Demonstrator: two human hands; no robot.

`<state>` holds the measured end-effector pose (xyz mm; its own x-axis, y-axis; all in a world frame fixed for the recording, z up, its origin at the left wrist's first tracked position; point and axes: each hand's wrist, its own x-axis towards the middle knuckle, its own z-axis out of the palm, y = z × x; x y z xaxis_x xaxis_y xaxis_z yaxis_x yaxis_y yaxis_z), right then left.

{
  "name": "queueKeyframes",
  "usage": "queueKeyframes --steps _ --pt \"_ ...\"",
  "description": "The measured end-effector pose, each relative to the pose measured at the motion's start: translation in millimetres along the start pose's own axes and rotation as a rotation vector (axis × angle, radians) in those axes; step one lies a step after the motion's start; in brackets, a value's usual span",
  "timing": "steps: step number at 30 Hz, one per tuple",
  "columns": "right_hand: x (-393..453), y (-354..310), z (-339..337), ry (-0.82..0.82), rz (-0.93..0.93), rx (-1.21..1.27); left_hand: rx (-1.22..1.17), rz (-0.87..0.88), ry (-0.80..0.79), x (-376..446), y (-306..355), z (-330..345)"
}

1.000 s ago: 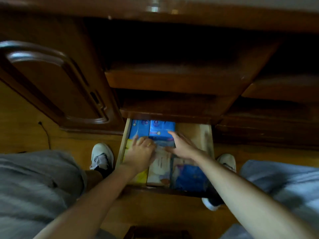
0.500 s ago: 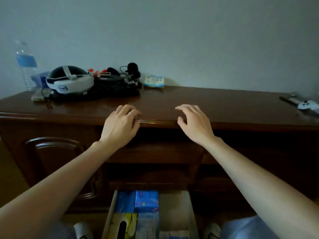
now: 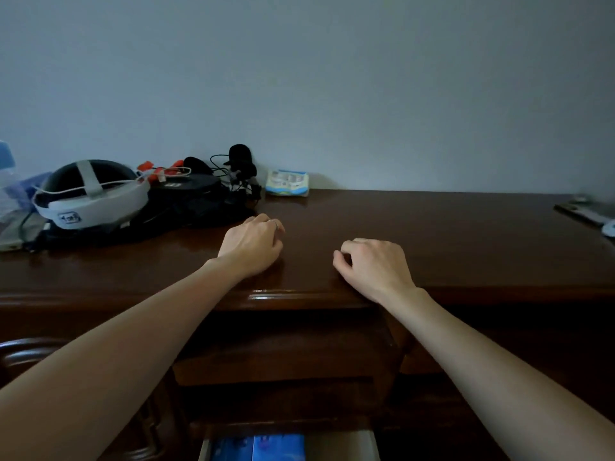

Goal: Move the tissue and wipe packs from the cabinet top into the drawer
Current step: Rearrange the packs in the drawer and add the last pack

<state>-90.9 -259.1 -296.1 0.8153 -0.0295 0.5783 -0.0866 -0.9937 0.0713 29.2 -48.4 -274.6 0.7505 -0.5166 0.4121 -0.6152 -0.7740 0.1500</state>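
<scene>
Wipe pack (image 3: 288, 183): white/blue w/ green edge, lying flat at back of cabinet top (image 3: 432, 234), against the wall (image 3: 332, 78). Nothing touching it. Just R of the black cable clutter (image 3: 238, 176).

Drawer (image 3: 342, 442): open, at bottom edge of view, below cabinet front. Two blue packs (image 3: 259, 447) inside, side by side in its L part; light bare drawer floor to their R. Only top strip of the drawer shows.

Left hand (image 3: 251, 242): over the cabinet top, nearer the wipe pack than the other hand but apart from it. Fingers curled loosely under, nothing in them. Ring on one finger. Whether the hand touches the wood – can't tell.

Right hand (image 3: 374, 266): near front edge of top, well apart from the pack. Fingers loosely curled, thumb tucked in, holding nothing. Heel of hand about at the front moulding.

Both forearms bare, reaching up from the lower corners.

Other stuff on top, L side: white/grey headset w/ strap (image 3: 90, 197), black round case (image 3: 186, 191) behind it, red/orange clips (image 3: 156, 171), black foam mic (image 3: 239, 153). Far L: blue-capped bottle (image 3: 6, 168), blurry, cut by frame. Far R edge: flat grey item (image 3: 585, 212), partly out of view.

Carved cabinet door (image 3: 20, 354) lower L. Room dim.
</scene>
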Motion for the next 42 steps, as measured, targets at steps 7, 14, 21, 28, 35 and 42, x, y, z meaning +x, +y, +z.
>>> queueKeyframes --steps 7,14,21,28,35,42 --pt "105.0 14.6 51.1 -0.142 0.075 0.077 0.019 -0.017 0.007 85.3 -25.9 38.3" --pt "231.6 13.7 141.9 -0.336 0.146 0.109 -0.026 -0.061 0.146 134.5 -54.2 81.3" --pt "324.1 22.0 219.1 -0.383 0.141 -0.002 -0.037 -0.054 0.154 155.0 -65.7 93.8" --pt "287.7 66.0 186.9 -0.046 0.639 0.871 -0.154 -0.05 0.283 151.3 -68.4 91.5" --pt "185.6 32.8 99.9 -0.525 0.474 1.107 -1.042 -0.28 -0.079 116.5 -50.2 58.8" --pt "52.9 -18.1 -7.3 -0.367 0.281 1.161 -0.912 -0.366 0.206 -10.5 -4.5 4.8"
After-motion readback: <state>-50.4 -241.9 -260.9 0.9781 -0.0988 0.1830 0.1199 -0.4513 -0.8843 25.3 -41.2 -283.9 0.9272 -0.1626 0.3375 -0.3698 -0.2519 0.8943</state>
